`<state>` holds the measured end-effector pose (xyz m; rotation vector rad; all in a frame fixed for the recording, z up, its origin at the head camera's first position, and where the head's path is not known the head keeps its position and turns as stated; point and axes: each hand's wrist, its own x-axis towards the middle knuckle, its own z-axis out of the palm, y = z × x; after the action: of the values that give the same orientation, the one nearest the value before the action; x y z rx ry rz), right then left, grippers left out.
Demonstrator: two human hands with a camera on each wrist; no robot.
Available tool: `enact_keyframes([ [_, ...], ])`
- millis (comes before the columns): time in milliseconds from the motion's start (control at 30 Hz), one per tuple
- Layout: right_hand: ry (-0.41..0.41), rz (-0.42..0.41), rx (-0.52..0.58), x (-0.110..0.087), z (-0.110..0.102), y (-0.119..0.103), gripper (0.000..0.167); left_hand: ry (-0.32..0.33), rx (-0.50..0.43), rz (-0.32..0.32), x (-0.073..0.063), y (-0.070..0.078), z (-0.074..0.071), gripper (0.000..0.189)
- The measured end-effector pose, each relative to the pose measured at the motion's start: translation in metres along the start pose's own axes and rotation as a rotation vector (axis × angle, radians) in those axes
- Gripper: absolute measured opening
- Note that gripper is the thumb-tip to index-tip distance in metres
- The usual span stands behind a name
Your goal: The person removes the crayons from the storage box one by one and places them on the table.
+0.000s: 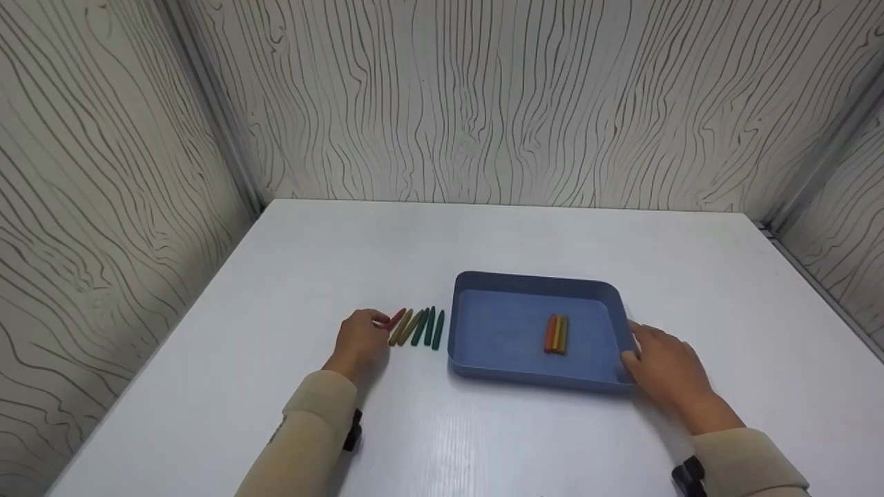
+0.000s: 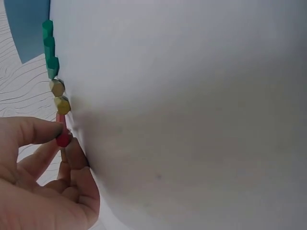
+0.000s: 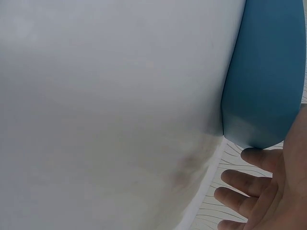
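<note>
At the left end of a row of crayons, my left hand (image 1: 360, 339) pinches a red crayon (image 2: 63, 138) between thumb and fingers. Beside it lie two yellowish crayons (image 1: 405, 327), then several green crayons (image 1: 429, 327) nearest the tray. My right hand (image 1: 668, 366) holds the right wall of a blue tray (image 1: 504, 376), its thumb at the rim and its fingers along the outside. In the right wrist view a fingertip touches the tray's corner (image 3: 261, 115), while the other fingers are spread below. Inside the tray an orange-red, a yellow and an olive crayon (image 1: 563, 335) lie side by side.
The white table (image 1: 359, 241) reaches back to a wood-grain patterned wall (image 1: 442, 103). Similar panels stand at the left (image 1: 90, 241) and right. A dark device (image 1: 353, 431) is strapped to each wrist, over beige sleeves (image 1: 297, 449).
</note>
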<state>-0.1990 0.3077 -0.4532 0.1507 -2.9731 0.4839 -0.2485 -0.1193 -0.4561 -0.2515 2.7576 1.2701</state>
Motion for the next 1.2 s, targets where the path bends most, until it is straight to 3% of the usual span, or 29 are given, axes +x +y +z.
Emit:
enact_keyframes([
  [200, -0.011, 0.008, 0.009, 0.000, -0.001, 0.000, 0.051, -0.006, 0.001, -0.017, 0.000, 0.001, 0.000, 0.031],
  [433, -0.016, 0.014, 0.009, 0.000, 0.000, -0.001, 0.051, 0.043, 0.065, 0.024, 0.001, 0.003, -0.001, 0.033],
  [667, -0.014, 0.009, 0.010, 0.001, -0.001, 0.000, 0.051, 0.109, 0.200, 0.065, 0.001, 0.003, -0.003, 0.060],
  [900, -0.012, -0.009, -0.017, 0.000, -0.002, 0.000, 0.051, 0.122, 0.278, 0.076, 0.002, 0.003, -0.005, 0.088],
  [1200, -0.009, -0.013, -0.014, 0.000, -0.002, 0.000, 0.051, 0.130, 0.317, 0.084, 0.003, 0.012, -0.006, 0.096],
])
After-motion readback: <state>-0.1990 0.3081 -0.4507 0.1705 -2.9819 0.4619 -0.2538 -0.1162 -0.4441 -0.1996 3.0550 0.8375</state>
